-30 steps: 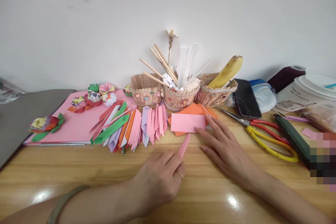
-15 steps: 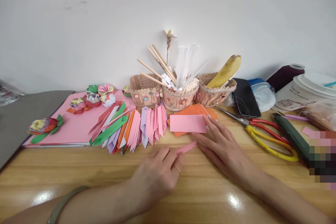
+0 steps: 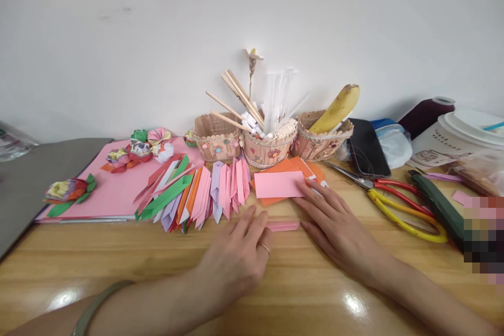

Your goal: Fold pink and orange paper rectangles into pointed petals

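A narrow folded pink paper strip (image 3: 284, 226) lies level at the middle of the wooden table. Its left end is hidden at the fingers of my left hand (image 3: 236, 254), which are bent together around it. My right hand (image 3: 338, 228) lies with fingers stretched out, thumb near the strip's right end. Its fingertips touch the right edge of a flat pink paper rectangle (image 3: 277, 185). Under that rectangle sit orange paper sheets (image 3: 271, 201). Left of them stands a row of folded paper pieces (image 3: 200, 194) in pink, orange, purple, green and white.
Behind are three decorated wooden baskets (image 3: 270, 152), one with a banana (image 3: 336, 107). At right lie scissors (image 3: 409, 220), a phone (image 3: 369, 147), a dark green tool (image 3: 437, 207) and a white tub (image 3: 457, 136). Paper flowers (image 3: 139, 150) rest on pink sheets (image 3: 114, 191) at left.
The folded strip has gone from slanting up to the right to lying level, slightly lower. My left fingers have lifted and straightened somewhat; my right hand has shifted slightly, with its fingertips lower.
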`<state>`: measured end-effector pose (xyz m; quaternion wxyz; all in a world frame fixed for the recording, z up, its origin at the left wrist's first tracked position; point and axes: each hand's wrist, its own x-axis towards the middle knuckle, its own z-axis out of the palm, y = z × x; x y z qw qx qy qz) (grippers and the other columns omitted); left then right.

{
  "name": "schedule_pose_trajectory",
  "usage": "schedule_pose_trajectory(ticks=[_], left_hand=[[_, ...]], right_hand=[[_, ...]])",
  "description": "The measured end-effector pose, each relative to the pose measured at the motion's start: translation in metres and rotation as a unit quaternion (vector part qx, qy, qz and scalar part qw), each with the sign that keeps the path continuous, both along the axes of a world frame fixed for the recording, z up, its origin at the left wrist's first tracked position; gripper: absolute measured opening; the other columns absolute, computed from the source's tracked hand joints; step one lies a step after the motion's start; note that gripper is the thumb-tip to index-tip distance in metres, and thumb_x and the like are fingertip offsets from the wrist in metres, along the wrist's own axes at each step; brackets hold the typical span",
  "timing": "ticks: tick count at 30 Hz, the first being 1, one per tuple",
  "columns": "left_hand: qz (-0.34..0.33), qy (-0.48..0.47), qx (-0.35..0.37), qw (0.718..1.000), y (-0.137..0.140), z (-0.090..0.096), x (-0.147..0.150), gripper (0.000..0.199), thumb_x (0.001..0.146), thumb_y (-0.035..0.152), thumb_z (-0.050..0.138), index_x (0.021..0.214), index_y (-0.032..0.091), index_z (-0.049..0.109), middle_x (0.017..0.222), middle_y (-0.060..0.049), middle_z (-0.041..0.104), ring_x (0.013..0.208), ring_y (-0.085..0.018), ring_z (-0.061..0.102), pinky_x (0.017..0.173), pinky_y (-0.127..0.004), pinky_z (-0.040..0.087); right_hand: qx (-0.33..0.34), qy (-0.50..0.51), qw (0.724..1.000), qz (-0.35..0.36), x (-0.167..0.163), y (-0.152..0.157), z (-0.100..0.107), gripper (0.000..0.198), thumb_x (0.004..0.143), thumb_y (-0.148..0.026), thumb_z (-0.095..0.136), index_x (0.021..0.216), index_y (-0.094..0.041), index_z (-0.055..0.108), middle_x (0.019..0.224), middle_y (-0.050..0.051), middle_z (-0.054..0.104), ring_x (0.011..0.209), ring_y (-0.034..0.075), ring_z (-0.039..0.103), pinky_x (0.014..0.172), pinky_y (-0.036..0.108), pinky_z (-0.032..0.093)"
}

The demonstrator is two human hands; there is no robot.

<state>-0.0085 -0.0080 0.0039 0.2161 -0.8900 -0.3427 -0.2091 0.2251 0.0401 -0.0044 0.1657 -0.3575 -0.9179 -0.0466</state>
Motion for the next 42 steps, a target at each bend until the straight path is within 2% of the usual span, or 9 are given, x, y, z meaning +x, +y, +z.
schedule_pose_trajectory(ticks=[11, 17, 22, 24, 26, 28, 31, 35, 42], left_hand=[[-0.005, 0.011, 0.049, 0.999, 0.001, 0.003, -0.002, 0.028, 0.088, 0.003, 0.035, 0.087, 0.006, 0.063, 0.082, -0.013, 0.068, 0.073, -0.020, 0.064, 0.064, -0.031, 0.052], [0.070, 0.031, 0.123, 0.989, -0.002, 0.025, -0.005, 0.027, 0.089, 0.000, 0.038, 0.092, 0.003, 0.064, 0.086, -0.014, 0.068, 0.074, -0.020, 0.063, 0.060, -0.029, 0.050], [0.202, 0.085, 0.160, 0.962, 0.012, 0.049, -0.021, 0.028, 0.085, -0.006, 0.040, 0.092, 0.003, 0.065, 0.080, -0.011, 0.068, 0.059, -0.018, 0.061, 0.042, -0.026, 0.038], [0.224, 0.102, 0.152, 0.957, 0.017, 0.052, -0.024, 0.032, 0.085, -0.005, 0.036, 0.097, 0.003, 0.064, 0.090, -0.016, 0.068, 0.066, -0.021, 0.063, 0.047, -0.028, 0.042], [0.176, 0.096, 0.131, 0.971, 0.017, 0.050, -0.022, 0.030, 0.087, -0.001, 0.037, 0.100, 0.003, 0.063, 0.100, -0.018, 0.067, 0.076, -0.024, 0.064, 0.059, -0.033, 0.048], [0.079, 0.064, 0.109, 0.989, 0.012, 0.045, -0.016, 0.026, 0.089, 0.003, 0.040, 0.099, 0.005, 0.064, 0.100, -0.015, 0.067, 0.082, -0.024, 0.063, 0.071, -0.036, 0.050], [-0.021, -0.001, 0.103, 0.994, 0.000, 0.036, -0.006, 0.031, 0.090, 0.007, 0.035, 0.103, 0.005, 0.063, 0.100, -0.012, 0.067, 0.087, -0.023, 0.063, 0.075, -0.034, 0.050], [-0.046, -0.048, 0.082, 0.994, -0.008, 0.026, 0.000, 0.037, 0.090, 0.006, 0.030, 0.105, 0.006, 0.063, 0.096, -0.009, 0.067, 0.083, -0.021, 0.062, 0.072, -0.033, 0.051], [-0.038, -0.039, -0.014, 0.998, -0.003, 0.006, 0.002, 0.023, 0.089, 0.007, 0.042, 0.077, 0.010, 0.062, 0.069, -0.005, 0.062, 0.070, -0.019, 0.061, 0.062, -0.032, 0.053]], right_hand=[[0.006, 0.041, 0.999, 0.013, -0.001, -0.001, 0.001, 0.045, 0.092, -0.019, 0.043, 0.137, -0.014, 0.038, 0.138, 0.014, 0.047, 0.131, 0.026, 0.037, 0.101, 0.051, 0.039], [-0.002, 0.063, 0.998, 0.021, 0.000, -0.001, 0.004, 0.047, 0.092, -0.020, 0.045, 0.138, -0.016, 0.038, 0.137, 0.014, 0.048, 0.129, 0.026, 0.040, 0.102, 0.051, 0.039], [0.002, 0.053, 0.998, 0.018, -0.001, -0.001, 0.003, 0.045, 0.092, -0.020, 0.045, 0.136, -0.012, 0.040, 0.137, 0.016, 0.048, 0.129, 0.027, 0.039, 0.101, 0.051, 0.039], [0.010, 0.054, 0.998, 0.020, -0.002, -0.001, 0.003, 0.043, 0.092, -0.020, 0.046, 0.134, -0.010, 0.041, 0.136, 0.016, 0.048, 0.129, 0.027, 0.039, 0.101, 0.051, 0.040], [0.022, 0.060, 0.998, 0.027, -0.001, -0.001, 0.004, 0.044, 0.092, -0.019, 0.046, 0.135, -0.011, 0.041, 0.136, 0.016, 0.049, 0.128, 0.026, 0.040, 0.101, 0.051, 0.040], [0.036, 0.060, 0.996, 0.045, 0.003, -0.002, 0.004, 0.045, 0.093, -0.017, 0.044, 0.137, -0.014, 0.038, 0.135, 0.014, 0.050, 0.129, 0.024, 0.040, 0.102, 0.049, 0.039], [0.040, 0.043, 0.992, 0.114, 0.013, -0.006, 0.005, 0.044, 0.097, -0.017, 0.032, 0.141, -0.017, 0.034, 0.132, 0.011, 0.054, 0.130, 0.021, 0.040, 0.103, 0.047, 0.039], [0.039, 0.031, 0.980, 0.194, 0.018, -0.011, 0.008, 0.040, 0.098, -0.016, 0.027, 0.134, -0.017, 0.045, 0.121, 0.010, 0.063, 0.126, 0.019, 0.045, 0.098, 0.041, 0.045], [-0.029, 0.057, 0.971, 0.229, 0.004, -0.010, 0.024, 0.026, 0.094, -0.011, 0.041, 0.099, -0.017, 0.066, 0.101, 0.008, 0.072, 0.097, 0.018, 0.065, 0.078, 0.031, 0.055]])
